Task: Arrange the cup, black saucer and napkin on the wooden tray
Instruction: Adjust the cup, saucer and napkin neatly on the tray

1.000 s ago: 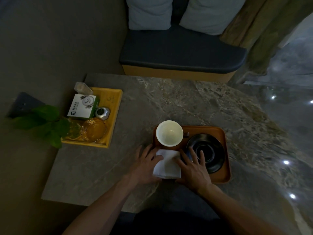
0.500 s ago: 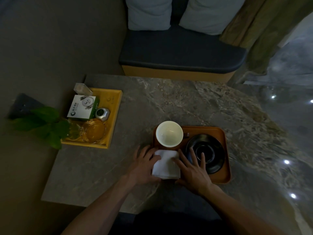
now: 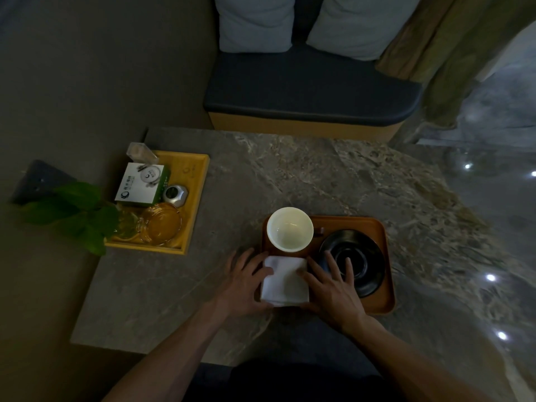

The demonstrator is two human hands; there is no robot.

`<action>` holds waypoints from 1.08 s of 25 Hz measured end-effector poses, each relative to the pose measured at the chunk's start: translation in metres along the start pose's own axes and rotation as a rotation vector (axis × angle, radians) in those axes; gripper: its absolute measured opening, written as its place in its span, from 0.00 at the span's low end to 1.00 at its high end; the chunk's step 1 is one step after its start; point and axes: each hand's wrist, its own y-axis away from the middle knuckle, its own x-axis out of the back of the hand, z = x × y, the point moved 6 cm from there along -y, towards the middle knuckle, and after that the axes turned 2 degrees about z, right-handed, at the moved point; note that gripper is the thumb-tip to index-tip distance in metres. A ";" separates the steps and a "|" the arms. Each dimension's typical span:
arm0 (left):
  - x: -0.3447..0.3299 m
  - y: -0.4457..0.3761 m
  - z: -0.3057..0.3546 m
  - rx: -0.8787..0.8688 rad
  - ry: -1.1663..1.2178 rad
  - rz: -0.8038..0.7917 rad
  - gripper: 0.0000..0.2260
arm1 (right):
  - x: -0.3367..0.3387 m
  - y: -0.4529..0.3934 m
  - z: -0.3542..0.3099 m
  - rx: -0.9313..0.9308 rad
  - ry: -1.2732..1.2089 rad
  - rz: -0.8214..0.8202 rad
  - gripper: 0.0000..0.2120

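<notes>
Folded white cloth napkin (image 3: 285,281) lies at the near-left corner of the brown wooden tray (image 3: 387,294) on the grey marble table (image 3: 290,175). Left hand (image 3: 242,281) and right hand (image 3: 333,288) lie flat with fingers spread, one on each side edge of the napkin, pressing it rather than gripping it. White round ceramic cup (image 3: 290,229) stands upright just behind the napkin. Round black saucer (image 3: 358,261) sits right of the cup, partly under the right fingers.
</notes>
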 end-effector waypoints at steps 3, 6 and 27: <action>0.002 -0.002 0.000 -0.004 0.003 0.003 0.31 | 0.001 -0.001 0.001 -0.007 0.002 -0.011 0.38; 0.000 0.000 -0.002 -0.002 -0.020 -0.001 0.32 | 0.002 0.000 0.001 -0.011 0.011 -0.018 0.38; -0.008 0.008 0.000 0.157 -0.085 -0.195 0.34 | -0.002 0.005 -0.002 0.002 0.026 0.005 0.35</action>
